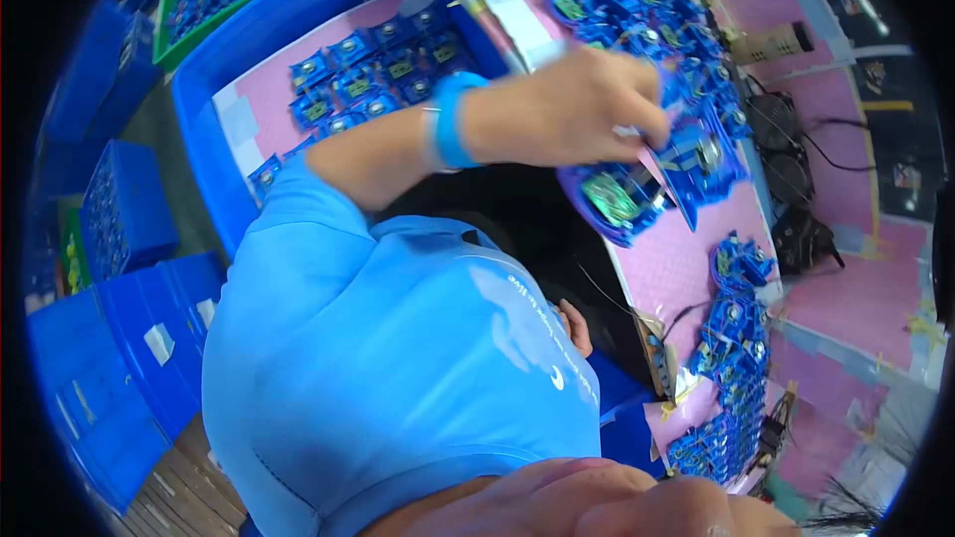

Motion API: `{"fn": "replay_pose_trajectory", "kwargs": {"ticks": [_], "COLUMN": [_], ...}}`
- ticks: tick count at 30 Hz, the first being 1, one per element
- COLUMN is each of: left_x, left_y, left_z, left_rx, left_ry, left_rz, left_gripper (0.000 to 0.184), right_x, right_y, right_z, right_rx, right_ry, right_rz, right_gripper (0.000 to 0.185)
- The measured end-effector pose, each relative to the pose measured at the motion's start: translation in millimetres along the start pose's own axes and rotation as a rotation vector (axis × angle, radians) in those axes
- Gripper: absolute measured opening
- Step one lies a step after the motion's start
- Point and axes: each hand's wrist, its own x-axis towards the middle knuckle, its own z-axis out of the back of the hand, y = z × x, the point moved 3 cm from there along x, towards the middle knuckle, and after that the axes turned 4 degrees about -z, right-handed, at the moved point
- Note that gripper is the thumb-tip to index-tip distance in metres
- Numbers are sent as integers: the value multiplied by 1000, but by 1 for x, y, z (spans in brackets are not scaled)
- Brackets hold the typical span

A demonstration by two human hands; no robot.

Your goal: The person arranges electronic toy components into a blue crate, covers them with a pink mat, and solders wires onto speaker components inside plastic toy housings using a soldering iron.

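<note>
one head view — near, facing down

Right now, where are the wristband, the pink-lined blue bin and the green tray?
Wristband (455, 124): head view, middle of the blue band.
Blue bin (206, 159): head view, left wall.
Green tray (166, 55): head view, rim at its lower left corner.

An electronics assembly workshop, by the look of it: identical blue plastic units (734, 338) with green inner parts (610, 199) crowd a long, pink-covered workbench (657, 288), while more sit in rows inside a large blue tub (204, 159). A green crate (165, 42) holds another batch, and blue plastic bins (90, 338) stand nearby.
</note>
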Motion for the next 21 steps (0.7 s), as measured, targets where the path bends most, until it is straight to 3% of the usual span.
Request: {"fn": "replay_pose_trajectory", "kwargs": {"ticks": [3, 4, 5, 7, 8, 10, 13, 19, 20, 21], "left_x": [-54, -78, -112, -181, -215, -279, -360, -464, -471, -470], "left_y": [-10, -8, 4, 22, 27, 42, 62, 94, 99, 96], "left_z": [101, 133, 168, 210, 220, 240, 245, 211, 206, 199], "left_rx": [226, 352, 476, 797, 1009, 1156, 1235, 1213, 1045, 1032], "left_ry": [-49, -37, 99, 139, 50, 184, 268, 239, 222, 224], "left_rz": [312, 421, 642, 885, 881, 1110, 1147, 1136, 1388, 1393], "left_gripper": [13, 14, 19, 17, 10, 15, 7, 11, 17, 17], "right_x": [0, 1, 1, 4, 6, 12, 15, 16, 17, 16], "right_y": [-5, -3, -7, -14, -23, -42, -38, -55, -54, -51], "right_z": [10, 9, 11, 15, 24, 40, 39, 57, 56, 56], "right_rx": [-8, -75, -92, -136, -156, -200, -220, -279, -257, -237], "right_ry": [-8, -74, -54, -34, -11, 41, 191, 159, 169, 180], "right_rz": [-63, -172, -175, -302, -352, -450, -195, -55, -54, -54], "right_gripper": [21, 22, 22, 24, 25, 26, 27, 29, 29, 28]}}
